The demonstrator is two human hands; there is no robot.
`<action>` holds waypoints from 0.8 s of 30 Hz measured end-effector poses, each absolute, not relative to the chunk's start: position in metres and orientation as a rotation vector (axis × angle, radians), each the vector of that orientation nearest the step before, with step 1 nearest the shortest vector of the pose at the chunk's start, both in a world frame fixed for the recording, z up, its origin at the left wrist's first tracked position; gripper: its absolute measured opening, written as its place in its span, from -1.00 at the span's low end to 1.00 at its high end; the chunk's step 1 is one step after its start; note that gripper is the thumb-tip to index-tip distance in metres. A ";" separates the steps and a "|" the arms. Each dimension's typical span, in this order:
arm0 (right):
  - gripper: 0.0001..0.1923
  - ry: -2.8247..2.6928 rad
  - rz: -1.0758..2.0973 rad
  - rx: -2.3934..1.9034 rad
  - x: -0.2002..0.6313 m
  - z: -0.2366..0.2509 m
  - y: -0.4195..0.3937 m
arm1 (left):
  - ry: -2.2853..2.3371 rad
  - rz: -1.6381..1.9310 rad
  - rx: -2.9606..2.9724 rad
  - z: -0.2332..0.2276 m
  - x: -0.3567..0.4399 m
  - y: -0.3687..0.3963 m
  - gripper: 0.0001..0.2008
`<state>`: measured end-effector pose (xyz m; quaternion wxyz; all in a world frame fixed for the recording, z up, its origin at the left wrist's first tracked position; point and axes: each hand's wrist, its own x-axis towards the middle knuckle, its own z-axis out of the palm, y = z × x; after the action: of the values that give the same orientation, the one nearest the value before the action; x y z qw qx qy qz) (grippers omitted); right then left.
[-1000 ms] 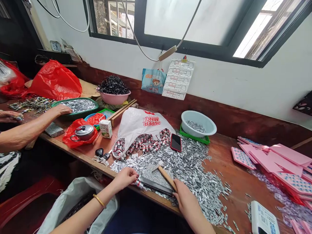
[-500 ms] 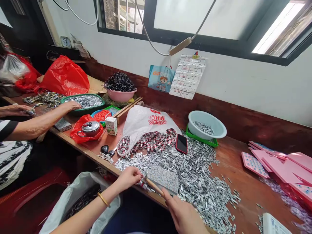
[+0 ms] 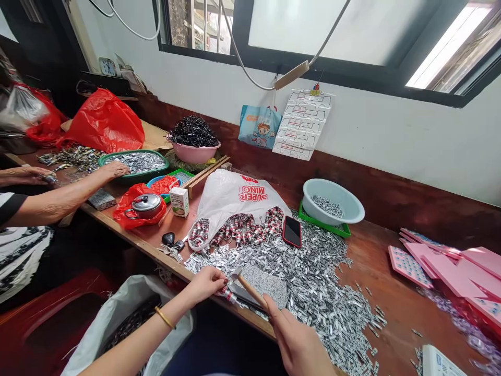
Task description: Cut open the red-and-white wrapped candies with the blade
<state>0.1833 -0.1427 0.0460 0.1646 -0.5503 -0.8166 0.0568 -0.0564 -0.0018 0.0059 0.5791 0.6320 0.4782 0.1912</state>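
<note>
I'm mid-hammering: my left hand (image 3: 206, 284) pinches a small red-and-silver piece (image 3: 228, 295) at the granite block's (image 3: 264, 284) near-left edge, my right hand (image 3: 297, 342) clamped on the hammer (image 3: 246, 287); next, I judge, a square strike.

We list, around the white plastic bag (image 3: 235, 196): black phone (image 3: 291, 231) just right, pale bowl (image 3: 332, 201) farther right, juice carton (image 3: 179, 202) left, keys (image 3: 171, 244) in front-left.
</note>
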 end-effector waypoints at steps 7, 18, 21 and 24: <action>-0.33 -2.342 0.171 -1.614 0.173 0.041 -0.144 | 1.115 0.443 1.443 0.007 -0.055 -0.001 -0.77; -0.49 -2.040 -0.255 -1.800 0.202 0.004 -0.134 | 1.072 0.667 1.540 0.034 -0.048 -0.014 -0.79; -0.59 -1.965 -0.262 -1.820 0.214 -0.007 -0.128 | 1.017 0.656 1.586 0.035 -0.043 -0.017 -0.77; -0.70 -1.892 -0.140 -1.873 0.234 -0.003 -0.105 | 0.938 0.692 1.717 0.034 -0.040 -0.021 -0.81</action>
<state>0.2338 -0.1045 -0.0030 0.2356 -0.6827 -0.6898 -0.0511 -0.0398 -0.0206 0.0336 0.5082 0.7125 0.3893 0.2873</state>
